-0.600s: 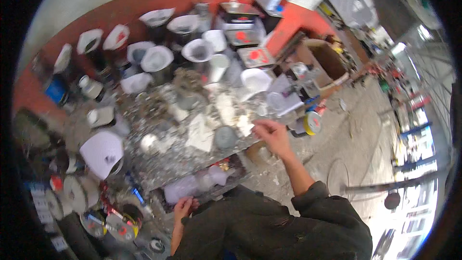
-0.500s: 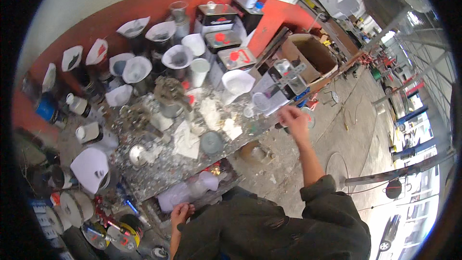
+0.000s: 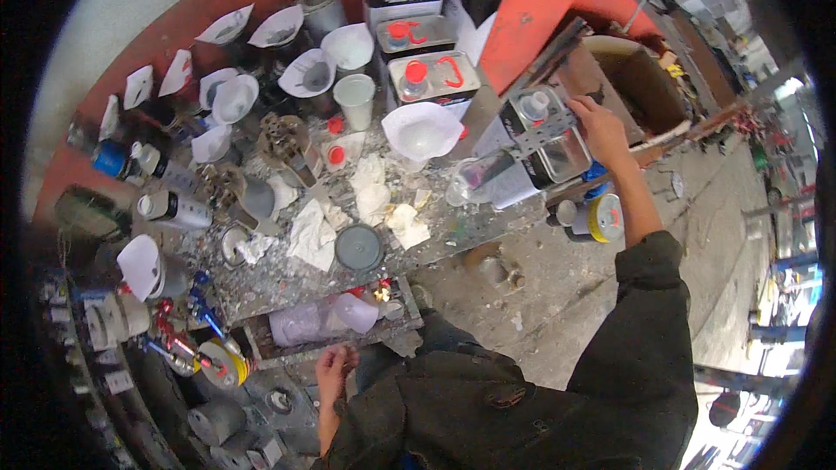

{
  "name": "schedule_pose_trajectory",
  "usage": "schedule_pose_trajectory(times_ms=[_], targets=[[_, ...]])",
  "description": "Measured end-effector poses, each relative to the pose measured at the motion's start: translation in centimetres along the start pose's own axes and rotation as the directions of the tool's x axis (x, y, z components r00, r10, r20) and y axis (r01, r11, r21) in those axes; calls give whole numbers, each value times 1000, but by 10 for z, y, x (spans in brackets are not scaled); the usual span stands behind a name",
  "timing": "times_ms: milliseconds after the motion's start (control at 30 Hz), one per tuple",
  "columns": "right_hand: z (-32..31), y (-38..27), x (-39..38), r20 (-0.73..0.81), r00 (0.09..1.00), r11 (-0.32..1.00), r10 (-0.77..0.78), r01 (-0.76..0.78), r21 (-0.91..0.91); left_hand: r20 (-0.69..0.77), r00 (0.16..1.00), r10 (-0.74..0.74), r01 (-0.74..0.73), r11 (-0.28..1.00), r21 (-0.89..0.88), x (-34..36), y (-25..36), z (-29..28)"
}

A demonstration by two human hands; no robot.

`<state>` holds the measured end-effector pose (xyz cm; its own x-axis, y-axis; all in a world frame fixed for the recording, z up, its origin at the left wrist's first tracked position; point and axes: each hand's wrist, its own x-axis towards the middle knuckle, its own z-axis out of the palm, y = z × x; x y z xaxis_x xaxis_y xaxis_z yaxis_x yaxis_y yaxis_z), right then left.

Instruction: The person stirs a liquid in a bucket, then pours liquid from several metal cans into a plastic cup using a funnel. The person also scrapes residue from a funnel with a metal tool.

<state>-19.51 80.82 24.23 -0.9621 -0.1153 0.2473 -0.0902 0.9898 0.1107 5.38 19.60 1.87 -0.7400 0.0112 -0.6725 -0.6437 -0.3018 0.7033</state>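
My right hand [image 3: 598, 126] has bent fingers closed on a perforated metal strip [image 3: 542, 135] lying over the metal cans [image 3: 562, 161] at the bench's right end. A clear plastic cup [image 3: 461, 184] lies left of them. My left hand [image 3: 335, 370] hangs low, fingers loosely bent and apart, just below an open drawer [image 3: 261, 335] with lilac wrapped material [image 3: 296, 324] inside. The stained bench [image 3: 466, 231] carries crumpled white paper [image 3: 309, 235], a grey round lid [image 3: 359, 248], cups with white paper funnels [image 3: 422, 126] and tins with red caps [image 3: 444, 87].
A cardboard box [image 3: 592, 78] sits beside the red wall [image 3: 531, 0]. Right of the bench are the concrete floor [image 3: 540, 296] and a yellow-rimmed can [image 3: 596, 218]. Spray guns [image 3: 174, 339] and cans crowd the lower left. A workshop stretches along the far right.
My right hand has moved up and to the right from over the bench edge onto the metal strip. The view has shifted; my left hand stays low.
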Motion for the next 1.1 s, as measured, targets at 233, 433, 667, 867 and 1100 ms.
schedule_pose_trajectory(times_ms=[233,433,667,867,1100], targets=[[-13,-8,4,-27,997,985,76,-71,155,-61,998,8,-9,1000,-12,-40,-25,20],[-38,-25,-6,-222,960,900,-173,245,360,-125,986,108,-114,993,-40,-67,-51,8],[-74,-248,-4,14,882,654,-470,338,677,-267,946,184,-240,951,-194,-133,-117,-29],[-52,-548,-123,267,287,387,-920,549,741,-412,870,273,-388,892,-230,-199,-151,-77],[22,-751,-303,437,-200,357,-877,338,871,-646,754,118,-475,777,-412,-232,-161,-140]])
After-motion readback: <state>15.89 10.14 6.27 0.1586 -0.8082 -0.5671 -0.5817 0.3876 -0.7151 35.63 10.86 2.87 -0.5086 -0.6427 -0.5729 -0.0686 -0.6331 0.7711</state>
